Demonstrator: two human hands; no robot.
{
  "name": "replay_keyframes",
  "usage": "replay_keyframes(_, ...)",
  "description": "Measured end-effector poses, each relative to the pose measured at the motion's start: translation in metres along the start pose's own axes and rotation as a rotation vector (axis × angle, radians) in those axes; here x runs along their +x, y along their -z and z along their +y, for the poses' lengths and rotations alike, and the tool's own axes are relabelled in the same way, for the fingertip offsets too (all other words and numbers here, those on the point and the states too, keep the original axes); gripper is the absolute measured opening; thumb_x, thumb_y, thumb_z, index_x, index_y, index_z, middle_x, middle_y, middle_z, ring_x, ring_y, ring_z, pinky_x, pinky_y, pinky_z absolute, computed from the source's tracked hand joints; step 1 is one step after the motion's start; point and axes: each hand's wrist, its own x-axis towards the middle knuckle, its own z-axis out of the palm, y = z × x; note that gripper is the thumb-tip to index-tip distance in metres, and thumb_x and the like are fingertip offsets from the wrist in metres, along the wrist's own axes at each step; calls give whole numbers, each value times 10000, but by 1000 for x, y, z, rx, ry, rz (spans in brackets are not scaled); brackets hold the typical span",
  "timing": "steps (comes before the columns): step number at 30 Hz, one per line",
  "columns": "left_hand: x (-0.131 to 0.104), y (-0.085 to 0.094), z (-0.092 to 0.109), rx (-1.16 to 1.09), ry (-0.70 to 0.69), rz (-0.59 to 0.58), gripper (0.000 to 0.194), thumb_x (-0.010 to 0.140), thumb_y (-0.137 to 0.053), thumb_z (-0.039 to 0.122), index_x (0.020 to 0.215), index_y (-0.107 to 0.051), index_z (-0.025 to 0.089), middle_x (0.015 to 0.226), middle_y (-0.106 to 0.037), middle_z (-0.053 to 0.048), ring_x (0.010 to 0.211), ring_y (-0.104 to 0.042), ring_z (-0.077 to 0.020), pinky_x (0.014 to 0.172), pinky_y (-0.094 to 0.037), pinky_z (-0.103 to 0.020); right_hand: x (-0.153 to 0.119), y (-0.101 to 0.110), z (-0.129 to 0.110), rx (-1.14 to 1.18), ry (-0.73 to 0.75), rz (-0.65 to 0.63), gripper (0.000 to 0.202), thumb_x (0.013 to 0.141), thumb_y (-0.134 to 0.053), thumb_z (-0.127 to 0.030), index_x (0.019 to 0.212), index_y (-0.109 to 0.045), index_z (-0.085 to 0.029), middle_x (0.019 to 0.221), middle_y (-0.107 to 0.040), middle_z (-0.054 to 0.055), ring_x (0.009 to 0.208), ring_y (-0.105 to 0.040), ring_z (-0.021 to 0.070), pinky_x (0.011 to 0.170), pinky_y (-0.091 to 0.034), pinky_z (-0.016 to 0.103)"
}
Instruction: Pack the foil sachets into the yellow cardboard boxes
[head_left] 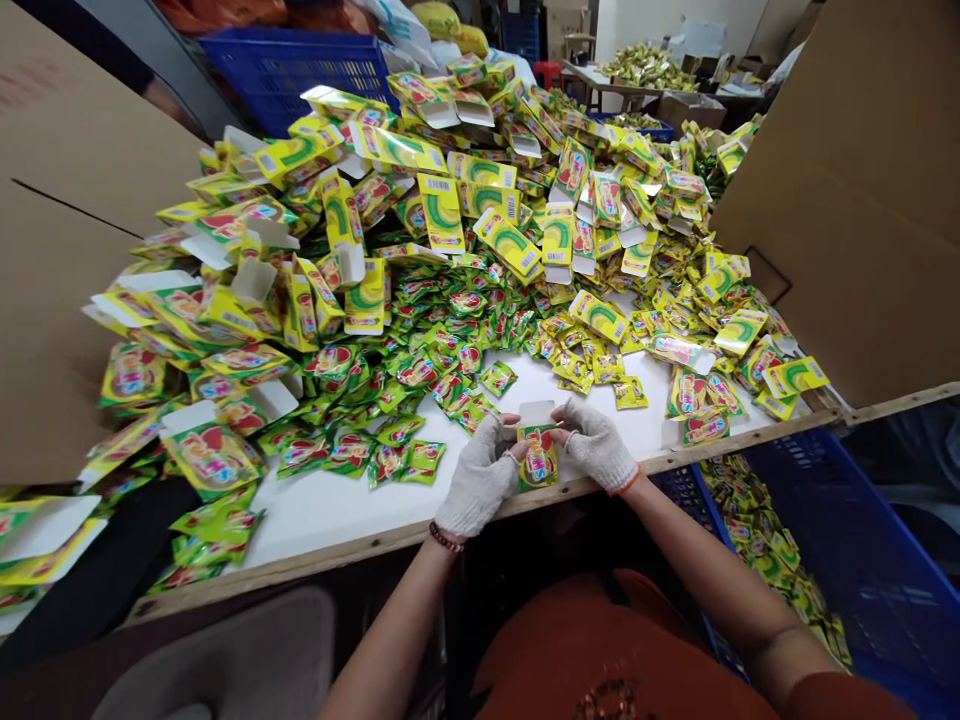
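In the head view, a small yellow-green printed carton point(538, 462) stands at the table's front edge, its pale top flap raised. My left hand point(478, 478), in a white fingerless-tip glove, grips its left side between thumb and fingers. From the right, my right hand point(598, 446), gloved the same way, closes its fingers on the carton's other side. What lies inside the carton is hidden. Just beyond are green sachets point(497, 377) and yellow sachets point(630, 392), loose on the white tabletop point(315, 520).
A large heap of cartons point(442, 210), many with open flaps, covers the back. Cardboard panels point(847, 200) rise at both sides. Below the right edge sits a blue crate point(862, 560) with filled cartons or packets. Another blue basket point(292, 75) stands behind the heap.
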Motion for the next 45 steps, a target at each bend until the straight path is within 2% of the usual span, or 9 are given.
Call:
replay_keyframes(8,14,3,3,159,-69,66,262,765,-667,414,858,-607,176,825,-627,-19,772,-589,-162,713,-507,-281,8,-5,0,-104,124,-4,144,829,-572,-317,797,-580,-177,728,-579,-1,695,-531,136,646,-445,254)
replay_keyframes(13,17,-5,3,-69,-48,91,496,701,-727,397,1100,-525,182,861,-642,-12,802,-627,-172,730,-529,-297,15,-8,4,-13,130,17,294,796,-587,-263,1075,-598,-170,799,-620,6,708,-564,140,667,-477,257)
replay_keyframes(17,11,-2,7,120,-70,98,290,767,-657,420,906,-651,166,892,-690,-49,845,-633,-191,772,-512,-302,11,-1,-4,-178,229,-54,216,866,-539,-324,889,-687,-168,858,-685,43,821,-620,175,770,-483,298)
replay_keyframes(25,14,8,18,259,-76,64,301,803,-641,467,826,-705,174,765,-685,-15,721,-604,-163,663,-466,-262,12,-1,-22,-240,191,-62,192,847,-575,-303,841,-693,-152,759,-673,18,719,-597,140,658,-444,247)
replay_keyframes(29,9,9,11,264,-150,58,282,834,-616,445,843,-708,179,805,-697,-26,749,-619,-165,689,-486,-267,14,2,-23,-226,228,-110,195,854,-569,-287,767,-680,-152,729,-655,14,714,-592,138,655,-451,245)
replay_keyframes(35,2,5,-10,253,-261,30,231,821,-665,380,926,-677,175,959,-704,-71,897,-649,-195,827,-515,-318,4,12,-12,-119,335,-210,196,843,-594,-283,907,-750,-184,990,-728,64,912,-663,189,833,-518,322)
replay_keyframes(38,3,-1,-12,210,-224,-38,222,864,-615,379,961,-637,181,934,-678,-57,862,-643,-179,793,-518,-310,1,9,-9,-136,316,-185,205,840,-587,-263,937,-756,-198,1032,-724,66,953,-659,198,863,-512,343)
replay_keyframes(42,6,-9,-4,154,-146,-73,248,845,-624,408,952,-594,186,870,-642,-28,802,-613,-159,728,-510,-280,2,3,-7,-152,219,-118,173,818,-574,-236,889,-720,-177,863,-699,39,834,-636,179,795,-504,322)
replay_keyframes(45,21,-5,5,98,-125,-74,299,848,-589,443,996,-561,185,882,-629,-30,816,-611,-164,735,-515,-285,0,12,-8,-4,90,-20,177,808,-605,-320,906,-658,-182,817,-652,25,741,-596,160,709,-493,298)
